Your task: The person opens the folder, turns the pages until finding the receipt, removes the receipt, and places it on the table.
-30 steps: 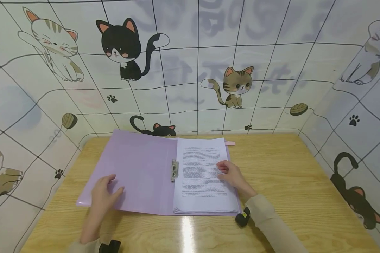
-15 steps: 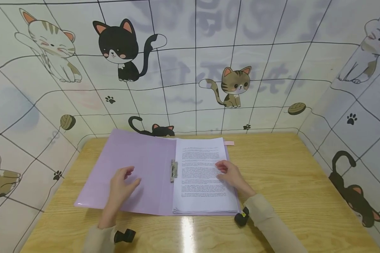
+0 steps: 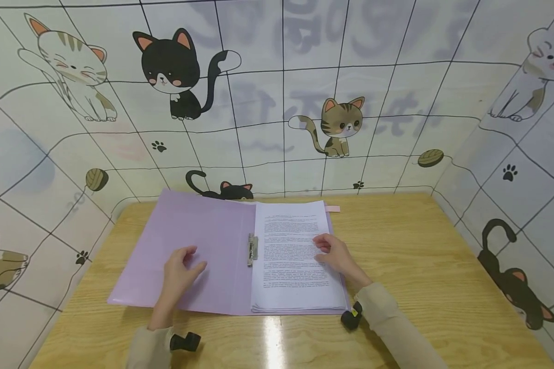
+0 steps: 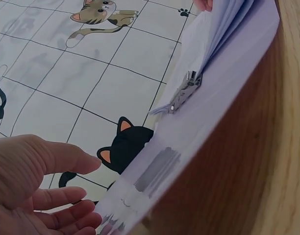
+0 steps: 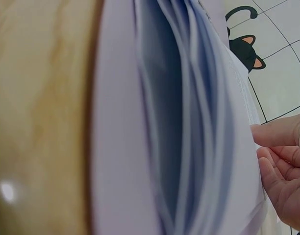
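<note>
A purple folder [image 3: 203,251] lies spread flat, with a metal clip [image 3: 252,249] at its spine. On its right side sits a stack of printed sheets [image 3: 295,256]; their layered edges fan slightly apart in the right wrist view. My left hand [image 3: 180,274] hovers over the folder's bare left cover, thumb and fingers apart, holding nothing. My right hand [image 3: 339,256] rests its fingertips on the right part of the top sheet, with thumb and fingers spaced apart. The right wrist view shows this hand [image 5: 282,161] touching the page, no sheet visibly pinched.
The folder lies on a wood-grain table [image 3: 397,241]. A pink tab [image 3: 333,209] sticks out at the folder's upper right. Behind and on both sides stands a white cloth [image 3: 263,102] printed with cartoon cats and grid lines. Each wrist carries a black camera [image 3: 185,342].
My left hand has moved right across the purple cover, towards the clip, and then nearly stopped. The right hand stays in place on the sheets. The head view has shifted slightly.
</note>
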`<state>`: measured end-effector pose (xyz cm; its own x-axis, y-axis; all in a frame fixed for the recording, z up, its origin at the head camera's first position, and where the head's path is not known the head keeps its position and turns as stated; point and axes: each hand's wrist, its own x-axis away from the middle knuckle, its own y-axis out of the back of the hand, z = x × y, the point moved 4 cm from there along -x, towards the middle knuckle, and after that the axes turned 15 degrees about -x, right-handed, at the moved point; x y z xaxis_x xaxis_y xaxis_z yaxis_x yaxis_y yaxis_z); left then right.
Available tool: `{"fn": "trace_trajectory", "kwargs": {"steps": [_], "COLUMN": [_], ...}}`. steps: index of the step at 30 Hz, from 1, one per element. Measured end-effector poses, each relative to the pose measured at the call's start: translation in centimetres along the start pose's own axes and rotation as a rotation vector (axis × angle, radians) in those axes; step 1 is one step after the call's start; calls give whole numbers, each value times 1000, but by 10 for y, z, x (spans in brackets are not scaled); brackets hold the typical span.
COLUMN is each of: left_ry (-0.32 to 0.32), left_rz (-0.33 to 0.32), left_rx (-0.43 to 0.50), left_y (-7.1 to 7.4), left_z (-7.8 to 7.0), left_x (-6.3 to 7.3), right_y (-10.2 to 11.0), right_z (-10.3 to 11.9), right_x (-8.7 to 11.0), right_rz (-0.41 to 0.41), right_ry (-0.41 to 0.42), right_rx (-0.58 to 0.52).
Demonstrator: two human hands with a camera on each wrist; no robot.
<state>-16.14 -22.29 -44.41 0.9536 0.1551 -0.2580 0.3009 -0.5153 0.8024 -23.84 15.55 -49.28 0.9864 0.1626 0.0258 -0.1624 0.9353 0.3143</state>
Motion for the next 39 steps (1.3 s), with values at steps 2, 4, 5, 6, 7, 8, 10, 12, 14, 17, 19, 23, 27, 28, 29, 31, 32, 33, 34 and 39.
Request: {"fn": "trace_trajectory", "kwargs": {"steps": [2, 4, 5, 6, 7, 8, 10, 12, 14, 17, 19, 23, 27, 28, 29, 31, 32, 33, 34, 39], "left_ry": [22, 42, 50, 58, 65, 72, 77, 78, 80, 88, 98, 109, 93, 85, 76, 62, 56, 54, 53, 55], "left_rz": [22, 38, 46, 52, 59, 63, 67, 68, 66, 81, 100, 129, 132, 132, 132, 131, 131, 130, 130, 137], "left_rx": [10, 23, 28, 36, 45, 53, 63, 67, 67, 66, 64, 60, 48, 43, 37, 30, 28, 27, 26, 20], "left_y": [-2, -4, -5, -6, -7, -8, -10, -11, -13, -16, -18, -20, -22, -23, -23, -24, -24, -24, -25, -26], "left_z": [3, 7, 9, 11, 12, 14, 17, 19, 22, 26, 28, 32, 35, 35, 36, 37, 38, 38, 39, 41], "left_x": [0, 0, 1, 1, 1, 2, 2, 3, 3, 3, 3, 4, 3, 3, 3, 2, 2, 2, 2, 0], "right_y": [0, 0, 0, -1, -1, -1, -1, -1, 0, 0, 0, -1, -1, -1, -1, -1, -1, -1, 0, 3], "right_z": [0, 0, 0, 0, 0, 0, 0, 0, -1, -1, -1, -2, -2, -2, -1, -1, 0, 0, 1, 6], "right_x": [0, 0, 0, 0, 0, 0, 0, 0, -1, -1, -1, -2, -1, -1, -1, -1, -1, -1, -1, -4], "right_rz": [1, 2, 2, 3, 2, 2, 2, 1, 0, 1, 2, 2, -2, -4, -6, -2, 2, 9, 19, 111], "right_ry": [3, 5, 7, 9, 10, 10, 9, 6, 1, -7, -12, -15, -16, -16, -19, -18, -17, -14, -10, 12], "right_rx": [2, -1, -1, -2, -5, -8, -8, -8, -7, -5, -8, -10, -10, -10, -13, -15, -18, -19, -18, -44]}}
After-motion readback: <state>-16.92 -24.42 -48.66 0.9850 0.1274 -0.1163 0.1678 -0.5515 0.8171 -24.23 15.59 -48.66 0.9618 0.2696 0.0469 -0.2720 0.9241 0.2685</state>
